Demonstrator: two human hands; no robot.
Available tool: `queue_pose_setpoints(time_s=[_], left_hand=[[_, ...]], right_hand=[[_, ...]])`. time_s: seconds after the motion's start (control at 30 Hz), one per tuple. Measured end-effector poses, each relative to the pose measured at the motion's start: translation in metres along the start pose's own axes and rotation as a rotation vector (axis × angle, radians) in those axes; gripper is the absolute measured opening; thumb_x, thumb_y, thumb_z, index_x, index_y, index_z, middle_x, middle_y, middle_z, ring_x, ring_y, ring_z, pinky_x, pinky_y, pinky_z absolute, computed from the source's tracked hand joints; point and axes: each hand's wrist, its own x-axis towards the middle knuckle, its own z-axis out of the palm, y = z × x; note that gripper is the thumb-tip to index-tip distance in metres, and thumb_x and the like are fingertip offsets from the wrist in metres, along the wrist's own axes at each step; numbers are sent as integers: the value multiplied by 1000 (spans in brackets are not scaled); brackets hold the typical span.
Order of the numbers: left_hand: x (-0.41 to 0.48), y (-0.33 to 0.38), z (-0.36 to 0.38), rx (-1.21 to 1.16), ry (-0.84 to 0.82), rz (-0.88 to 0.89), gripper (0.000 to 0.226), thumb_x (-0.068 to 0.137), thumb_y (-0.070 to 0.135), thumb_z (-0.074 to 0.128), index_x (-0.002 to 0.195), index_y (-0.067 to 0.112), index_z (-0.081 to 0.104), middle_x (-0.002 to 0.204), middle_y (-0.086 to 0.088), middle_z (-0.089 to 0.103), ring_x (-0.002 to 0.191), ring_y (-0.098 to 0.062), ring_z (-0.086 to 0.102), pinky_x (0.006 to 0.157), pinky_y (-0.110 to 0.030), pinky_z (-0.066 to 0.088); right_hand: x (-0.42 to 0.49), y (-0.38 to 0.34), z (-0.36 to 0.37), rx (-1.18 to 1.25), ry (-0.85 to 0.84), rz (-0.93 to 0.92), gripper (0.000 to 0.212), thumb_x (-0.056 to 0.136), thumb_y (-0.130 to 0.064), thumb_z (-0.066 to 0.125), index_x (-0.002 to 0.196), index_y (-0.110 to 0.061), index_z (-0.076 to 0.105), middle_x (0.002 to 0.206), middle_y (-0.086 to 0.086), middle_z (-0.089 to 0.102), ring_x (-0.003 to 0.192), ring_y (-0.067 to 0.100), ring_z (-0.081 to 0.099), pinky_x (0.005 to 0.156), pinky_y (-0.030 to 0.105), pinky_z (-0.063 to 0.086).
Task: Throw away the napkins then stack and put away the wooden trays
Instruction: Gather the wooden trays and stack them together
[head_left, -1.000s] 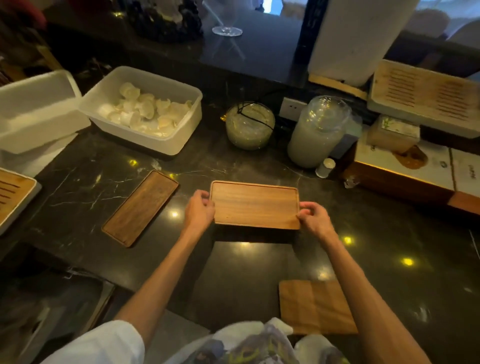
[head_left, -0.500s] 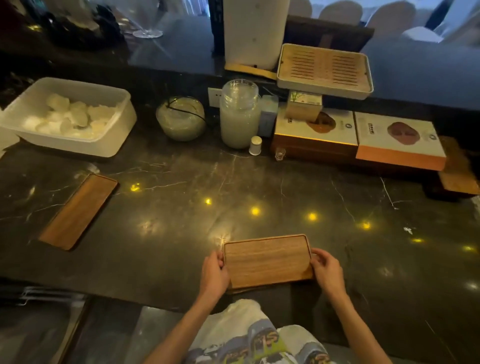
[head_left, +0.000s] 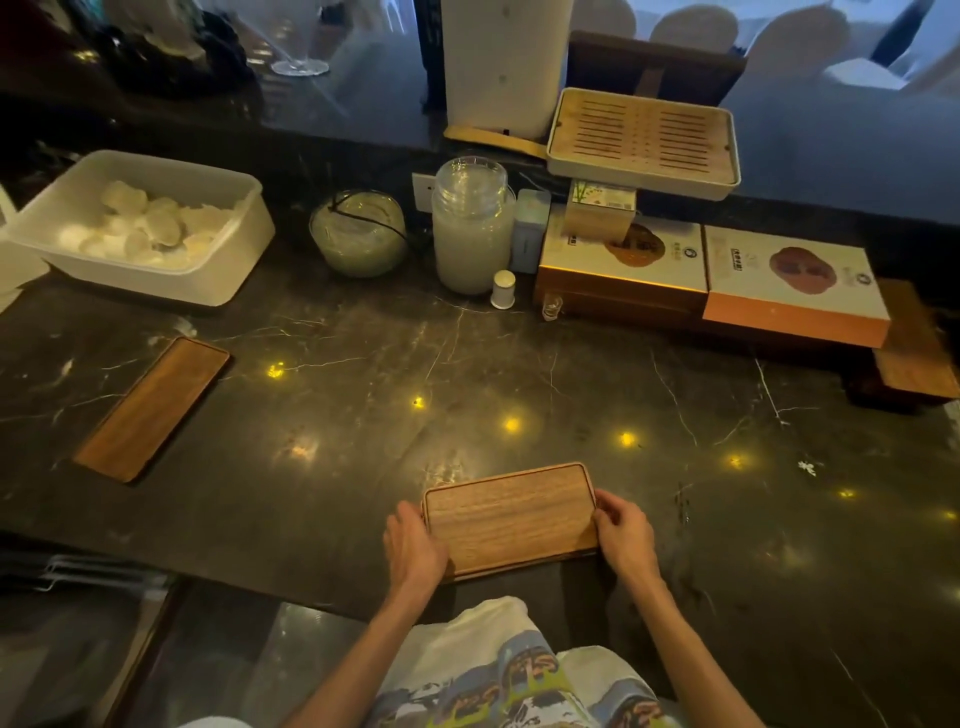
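While gripped at both short ends by left hand and right hand, fingers curled, wooden tray empty at bench's near edge. White tub, far-left corner: pale crumpled lumps.

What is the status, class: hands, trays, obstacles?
Left hand and right hand gripping held tray by its short ends. Second tray lies far left. Counter between them bare.

On the dark marble counter, a white plastic tub sits far left. Beside it stands a round glass bowl, then a tall glass jar with a small white bottle just before it. Two flat boxes lie right, under a slatted tea tray.
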Motion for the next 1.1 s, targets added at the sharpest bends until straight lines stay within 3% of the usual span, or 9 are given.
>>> queue_pose_setpoints(time_s=[0.1,0.23,0.4,0.47,0.6,0.8,0.93,1.1], left_hand=[[1,2,2,-12,-42,-43,35,88,7,64,119,6,47,126,-14,48,117,-31,52,98,-45,50],[12,5,0,-16,-38,7,29,90,9,62,117,6,52,125,-13,50,113,-29,55,97,-44,51],[35,14,-11,-70,-66,94,32,88,5,64,120,8,61,119,-8,60,111,-24,60,92,-36,52],[40,15,-15,-96,-92,101,29,86,1,65,113,10,66,109,-6,68,104,-22,65,86,-34,55],[45,12,-18,-119,-131,97,27,86,-1,64,110,12,67,95,3,68,94,-16,66,76,-27,54],[46,10,-13,-43,-206,120,25,92,7,60,117,11,64,112,-6,69,97,-17,64,82,-31,56],[45,5,-14,27,-218,155,27,90,6,62,117,8,65,112,-10,69,105,-23,66,90,-38,56],[46,4,-17,33,-255,170,27,90,6,63,116,8,66,113,-10,70,104,-22,66,88,-35,56]], right_hand=[[2,-2,2,43,-3,9,35,93,-1,54,126,-9,63,120,8,69,109,18,61,86,24,45],[0,1,3,93,17,75,31,92,-3,57,122,-9,66,116,8,70,95,9,59,80,22,46],[-19,21,9,183,106,169,27,90,-12,65,117,-10,68,105,-2,72,72,-9,55,52,7,45],[-25,24,14,204,134,187,26,88,-14,67,114,-13,69,104,-2,73,72,-8,56,58,12,48],[-31,22,21,187,145,243,28,91,-20,64,118,-19,68,108,0,74,87,10,66,81,37,57],[-44,15,31,160,188,253,32,94,-25,60,125,-18,63,112,4,72,98,19,65,82,36,54],[-48,15,30,211,176,289,32,94,-22,59,126,-17,63,116,4,71,106,22,64,90,41,54],[-50,18,27,218,164,305,33,93,-23,60,125,-15,63,117,6,70,106,21,64,94,43,53]])
